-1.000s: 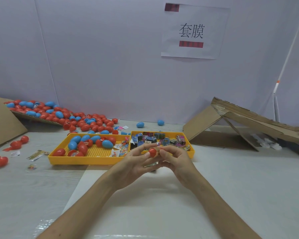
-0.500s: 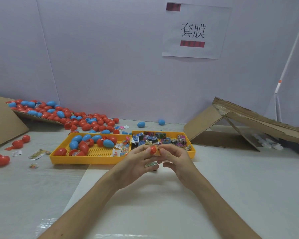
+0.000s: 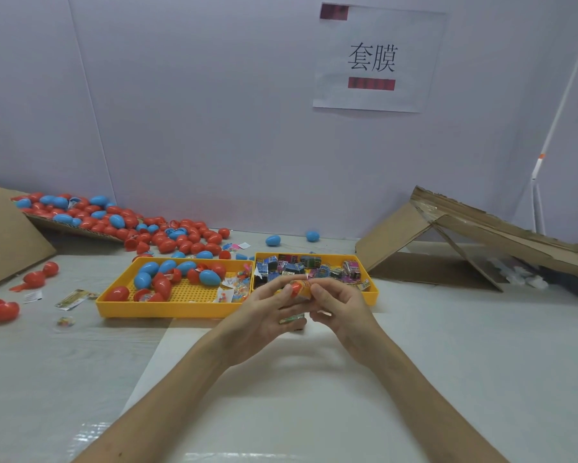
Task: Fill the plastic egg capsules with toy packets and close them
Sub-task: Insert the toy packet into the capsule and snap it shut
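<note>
Red egg capsule (image 3: 296, 289): I see it pinched between both hands, just in front of the trays.
Left hand (image 3: 264, 312): fingers curled, gripping its left side.
Right hand (image 3: 342, 307): fingers gripping its right side.

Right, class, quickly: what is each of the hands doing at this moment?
Left hand: pinches the red egg capsule.
Right hand: fingers curled on the same capsule.

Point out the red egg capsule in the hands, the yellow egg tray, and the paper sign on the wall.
red egg capsule (image 3: 296, 289), head view, on its exposed red shell.
yellow egg tray (image 3: 167, 311), head view, on its front wall.
paper sign (image 3: 377, 61), head view, on its printed middle.
</note>
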`<act>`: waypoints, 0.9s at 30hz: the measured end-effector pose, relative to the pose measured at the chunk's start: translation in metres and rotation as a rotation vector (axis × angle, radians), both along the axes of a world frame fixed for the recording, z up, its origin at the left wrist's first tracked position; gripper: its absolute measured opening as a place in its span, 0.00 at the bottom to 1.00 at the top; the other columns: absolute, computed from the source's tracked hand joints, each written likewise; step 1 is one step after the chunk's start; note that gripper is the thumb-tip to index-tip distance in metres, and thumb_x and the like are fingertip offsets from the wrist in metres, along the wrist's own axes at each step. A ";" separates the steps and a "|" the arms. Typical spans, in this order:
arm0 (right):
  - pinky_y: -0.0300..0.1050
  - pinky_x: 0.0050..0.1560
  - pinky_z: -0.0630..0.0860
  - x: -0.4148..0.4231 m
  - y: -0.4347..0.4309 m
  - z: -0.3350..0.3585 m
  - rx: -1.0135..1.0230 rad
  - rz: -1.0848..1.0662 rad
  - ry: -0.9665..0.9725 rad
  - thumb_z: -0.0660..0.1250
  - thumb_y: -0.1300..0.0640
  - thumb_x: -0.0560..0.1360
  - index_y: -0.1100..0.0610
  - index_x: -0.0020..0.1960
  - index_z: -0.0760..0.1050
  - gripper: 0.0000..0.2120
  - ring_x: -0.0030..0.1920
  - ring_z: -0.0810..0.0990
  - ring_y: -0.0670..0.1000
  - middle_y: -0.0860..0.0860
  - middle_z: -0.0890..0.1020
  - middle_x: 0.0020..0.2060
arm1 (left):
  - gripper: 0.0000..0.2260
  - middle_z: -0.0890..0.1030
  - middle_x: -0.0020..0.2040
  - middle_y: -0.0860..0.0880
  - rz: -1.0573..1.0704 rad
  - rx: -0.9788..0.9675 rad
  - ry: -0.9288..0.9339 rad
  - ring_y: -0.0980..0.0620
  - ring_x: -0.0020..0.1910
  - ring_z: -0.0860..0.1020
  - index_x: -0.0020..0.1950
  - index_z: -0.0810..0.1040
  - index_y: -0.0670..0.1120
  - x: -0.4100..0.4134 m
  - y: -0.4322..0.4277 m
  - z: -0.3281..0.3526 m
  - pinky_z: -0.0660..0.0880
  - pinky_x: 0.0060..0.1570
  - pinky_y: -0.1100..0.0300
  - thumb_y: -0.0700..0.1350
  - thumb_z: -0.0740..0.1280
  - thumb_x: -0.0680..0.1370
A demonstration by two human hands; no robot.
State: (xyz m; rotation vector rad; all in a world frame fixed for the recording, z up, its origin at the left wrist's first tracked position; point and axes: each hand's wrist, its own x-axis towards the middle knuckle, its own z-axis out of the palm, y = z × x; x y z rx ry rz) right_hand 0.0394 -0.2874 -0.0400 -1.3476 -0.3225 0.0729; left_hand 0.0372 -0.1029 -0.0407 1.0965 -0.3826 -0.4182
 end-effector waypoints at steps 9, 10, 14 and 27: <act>0.39 0.42 0.79 0.004 -0.005 -0.003 -0.005 -0.011 -0.002 0.77 0.56 0.66 0.56 0.49 0.85 0.12 0.43 0.83 0.50 0.55 0.86 0.45 | 0.23 0.80 0.67 0.40 0.011 0.055 -0.001 0.43 0.68 0.78 0.70 0.70 0.41 0.000 -0.001 0.000 0.74 0.66 0.48 0.52 0.67 0.80; 0.40 0.42 0.78 0.004 -0.005 -0.003 -0.007 -0.015 -0.006 0.76 0.57 0.67 0.57 0.50 0.85 0.13 0.43 0.83 0.50 0.55 0.86 0.45 | 0.22 0.80 0.67 0.40 0.007 0.052 -0.003 0.43 0.68 0.78 0.70 0.70 0.42 -0.001 -0.001 0.000 0.73 0.67 0.47 0.52 0.67 0.80; 0.40 0.42 0.78 0.003 -0.006 -0.004 -0.019 -0.035 -0.021 0.75 0.59 0.67 0.61 0.52 0.83 0.13 0.43 0.81 0.52 0.57 0.85 0.45 | 0.20 0.80 0.66 0.40 0.000 0.033 0.001 0.42 0.67 0.78 0.68 0.72 0.44 -0.002 -0.002 0.001 0.76 0.63 0.49 0.50 0.67 0.79; 0.50 0.48 0.82 0.004 -0.007 0.000 0.100 0.044 0.060 0.73 0.61 0.70 0.64 0.46 0.79 0.08 0.45 0.84 0.57 0.61 0.84 0.44 | 0.21 0.81 0.63 0.42 -0.029 0.073 -0.029 0.44 0.64 0.80 0.73 0.72 0.46 -0.003 -0.003 -0.002 0.77 0.60 0.52 0.48 0.66 0.81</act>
